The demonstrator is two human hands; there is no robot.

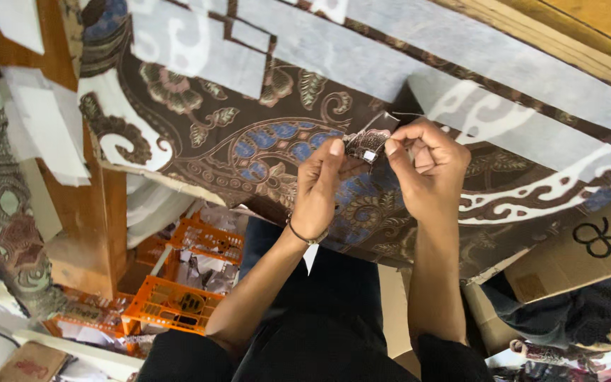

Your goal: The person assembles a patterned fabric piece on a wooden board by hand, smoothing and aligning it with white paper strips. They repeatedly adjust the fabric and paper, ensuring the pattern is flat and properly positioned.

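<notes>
Nearest: person's lap in black clothing, both forearms reaching fwd from dark sleeves. Left wrist wears a thin dark bracelet (306,237). Left hand (322,187) has thumb & fingers pressed together on the left end of a small scrap of brown patterned fabric (366,144); right hand (429,166) pinches the scrap's right end w/ thumb & forefinger, other fingers curled in. A fine thread (406,114) runs off just above the right hand. Scrap sits between the two hands, held up above the big cloth.

Under the hands: large brown batik cloth w/ blue & cream floral motifs (263,134), spread over the table. Pale grey-white pattern pieces (362,56) lie on it further back.

Lower left, on the floor: orange plastic crates (171,304). Right: brown cardboard box w/ a black scribble (588,247). Far top right: wooden edge (567,42).
</notes>
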